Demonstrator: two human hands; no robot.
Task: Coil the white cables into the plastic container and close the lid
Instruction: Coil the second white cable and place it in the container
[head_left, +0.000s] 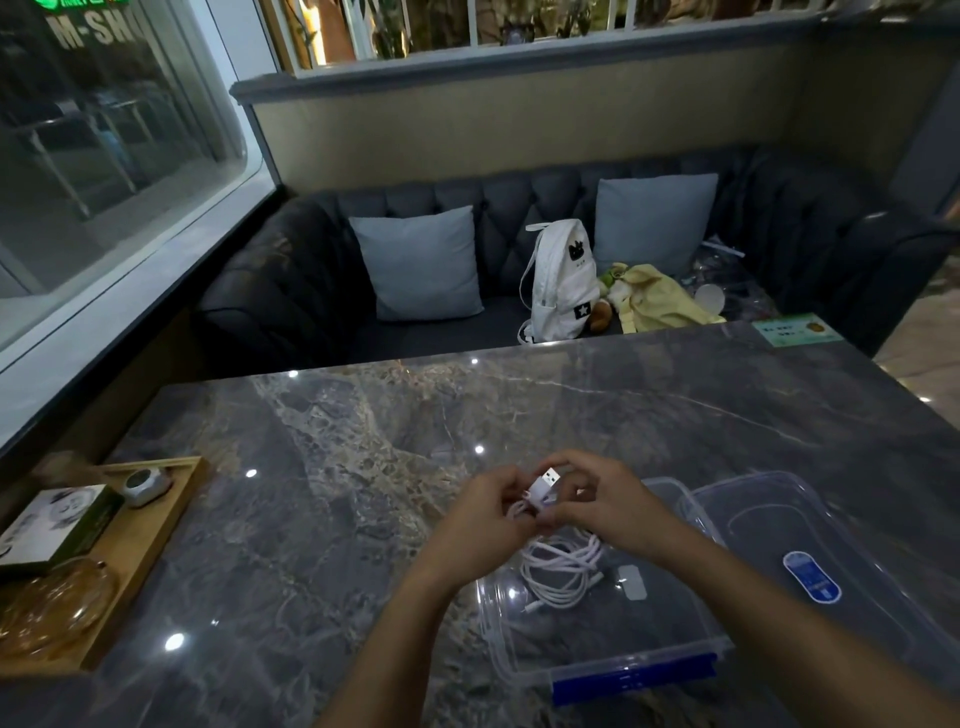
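Note:
My left hand (485, 512) and my right hand (608, 506) meet above the marble table and both pinch a white cable (543, 488) near its USB plug, which sticks up between my fingers. Loops of white cable (561, 569) hang from my hands into the clear plastic container (597, 660). The container stands open just below my hands, with a blue clip on its near edge. Its clear lid (810, 525), with a blue sticker, lies to the right, partly over the container's far right corner.
A wooden tray (156, 525) at the table's left edge holds a small box, a round white gadget and a glass dish. A green card (797, 328) lies at the far right corner. Beyond the table, a dark sofa carries cushions, a white backpack (561, 280) and yellow cloth.

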